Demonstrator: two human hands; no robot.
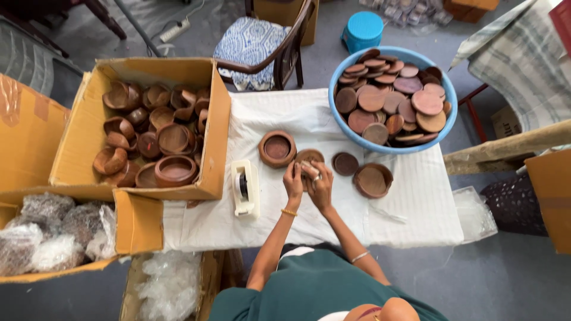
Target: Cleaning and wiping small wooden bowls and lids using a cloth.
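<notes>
Room: grey floor around a small table (pixel 416 214) draped in white cloth, seen from above; a wooden chair with a patterned blue cushion (pixel 253 41) and a small blue stool (pixel 364 28) stand beyond the far edge.
Cardboard box: big open box (pixel 83 142) well to the left of the hands, full of small brown wooden bowls.
Blue basin: round basin (pixel 345 128) beyond and to the right of the hands, heaped with flat round wooden lids.
Second box: lower box (pixel 140 223) at near left holds wads of clear bubble wrap (pixel 47 238).
Loose bowl: wooden bowl (pixel 277 148) just beyond the hands, slightly left, upright on the cloth.
Bowl at right: another wooden bowl (pixel 373 180) just right of the hands, tilted.
Small lid: dark round lid (pixel 345 163) lying flat between the hands and that bowl.
Tape dispenser: white dispenser (pixel 245 187) just left of the hands.
Held piece: round wooden piece (pixel 310 157), partly hidden by the fingers, in front of the person's chest over the cloth.
Left hand (pixel 292 181): fingers clenched on the near left side of the held piece.
Right hand (pixel 321 181): fingers curled over the same piece, touching the left hand; something small and pale sits between the fingertips, too small to tell.
</notes>
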